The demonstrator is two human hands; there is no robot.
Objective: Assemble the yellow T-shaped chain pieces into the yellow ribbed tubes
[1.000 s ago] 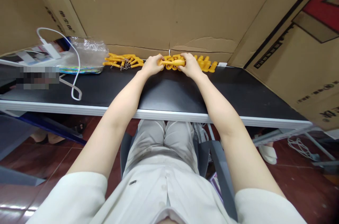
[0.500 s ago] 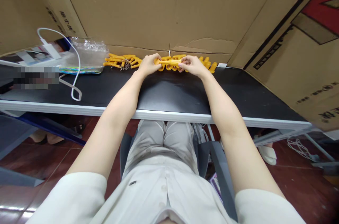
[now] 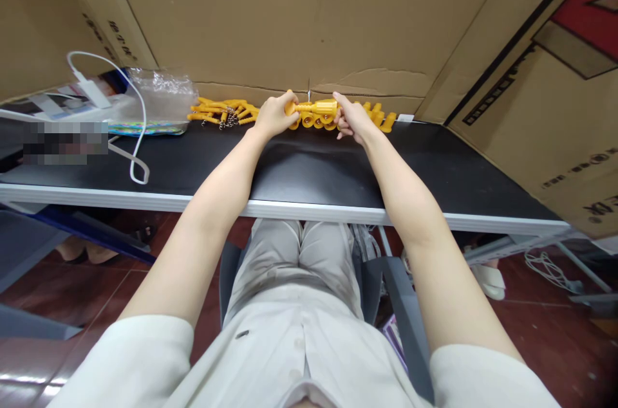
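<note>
At the far edge of the black table (image 3: 309, 170), both my hands grip one yellow plastic part (image 3: 316, 107), held level a little above the tabletop. My left hand (image 3: 273, 115) is closed on its left end. My right hand (image 3: 352, 118) pinches its thicker right end. Under and behind the part lies a row of similar yellow plastic pieces (image 3: 376, 117). Left of my left hand sits a pile of thin yellow pieces with small metal chains (image 3: 224, 111).
Cardboard sheets (image 3: 270, 15) wall the table at the back and right. A clear plastic bag (image 3: 161, 96), a white cable (image 3: 138, 138) and papers lie on the left. My lap and a chair show below the table's white front edge (image 3: 309, 210).
The yellow part has been lifted slightly off the row and my hands have drawn apart, so more of its length shows between them.
</note>
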